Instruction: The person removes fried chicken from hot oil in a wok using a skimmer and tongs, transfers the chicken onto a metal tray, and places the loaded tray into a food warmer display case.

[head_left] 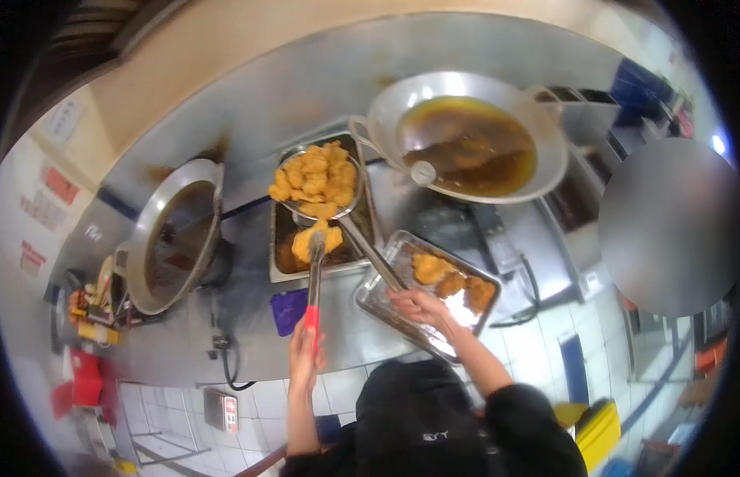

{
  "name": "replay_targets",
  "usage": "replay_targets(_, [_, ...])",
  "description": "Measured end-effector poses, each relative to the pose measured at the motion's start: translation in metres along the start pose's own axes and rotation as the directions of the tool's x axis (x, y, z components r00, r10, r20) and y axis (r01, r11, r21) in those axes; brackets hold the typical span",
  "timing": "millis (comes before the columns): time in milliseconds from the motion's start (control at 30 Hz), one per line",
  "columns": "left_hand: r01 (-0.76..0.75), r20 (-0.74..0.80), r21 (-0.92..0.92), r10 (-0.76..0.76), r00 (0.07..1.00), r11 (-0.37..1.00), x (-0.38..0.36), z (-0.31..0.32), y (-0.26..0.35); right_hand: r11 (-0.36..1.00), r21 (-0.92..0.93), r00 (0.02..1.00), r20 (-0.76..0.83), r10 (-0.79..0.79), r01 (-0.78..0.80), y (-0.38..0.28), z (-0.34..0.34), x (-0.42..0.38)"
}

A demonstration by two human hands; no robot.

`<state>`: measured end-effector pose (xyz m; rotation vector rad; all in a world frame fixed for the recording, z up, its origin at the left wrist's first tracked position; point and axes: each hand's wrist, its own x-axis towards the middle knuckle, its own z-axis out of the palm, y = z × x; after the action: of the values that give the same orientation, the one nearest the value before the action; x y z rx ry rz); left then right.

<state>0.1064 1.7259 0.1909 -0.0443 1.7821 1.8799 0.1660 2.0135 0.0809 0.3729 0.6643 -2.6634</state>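
My left hand [305, 354] is closed around the red handle of a pair of metal tongs [314, 290]. A piece of fried food [317, 242] in golden batter is at the tongs' tips. In my right hand [422, 308] is the long handle of a skimmer [368, 248], its basket heaped with fried pieces [316, 176]. The skimmer basket is over a deep rectangular metal pan [370, 215], which has brown contents partly hidden below. Beside my right hand, a shallow metal tray [402, 246] carries a few fried pieces [453, 285].
A large wok [549, 155] of brown oil stands at the upper right. Another wok [143, 238] with dark oil is on the left. A purple item [289, 312] lies on the steel counter [251, 314]. At the right edge is a person, blurred out [674, 226].
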Motion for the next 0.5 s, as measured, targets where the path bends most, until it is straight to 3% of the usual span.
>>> replay_targets(67, [0.069,0.113,-0.047,-0.063,0.992,0.997,-0.045,-0.019,-0.027,0.999,0.030,1.000,-0.019,-0.015,0.016,-0.010,0.013,-0.009])
replay_targets(133, [0.203,0.128,-0.038,-0.196,0.972,0.979,-0.089,-0.012,-0.026,0.999,0.045,1.000,-0.008,-0.018,0.018,-0.010,0.015,-0.009])
replay_targets(233, [0.326,0.230,-0.011,-0.315,0.921,0.945,-0.107,-0.014,-0.069,0.999,0.042,0.999,0.028,0.023,-0.024,-0.004,0.011,-0.002])
replay_targets(333, [0.369,0.259,0.064,-0.372,0.891,0.927,-0.079,0.006,-0.114,0.999,0.049,1.000,-0.002,0.023,-0.023,0.002,0.019,-0.002])
replay_targets(400, [0.434,0.365,-0.110,-0.370,0.854,0.894,-0.051,0.033,-0.112,0.996,0.084,1.000,0.011,0.027,-0.027,0.003,0.022,-0.002])
replay_targets(500, [0.422,0.433,-0.211,-0.303,0.849,0.882,0.003,0.067,-0.144,0.999,0.037,1.000,0.003,0.006,-0.006,0.003,0.025,-0.003])
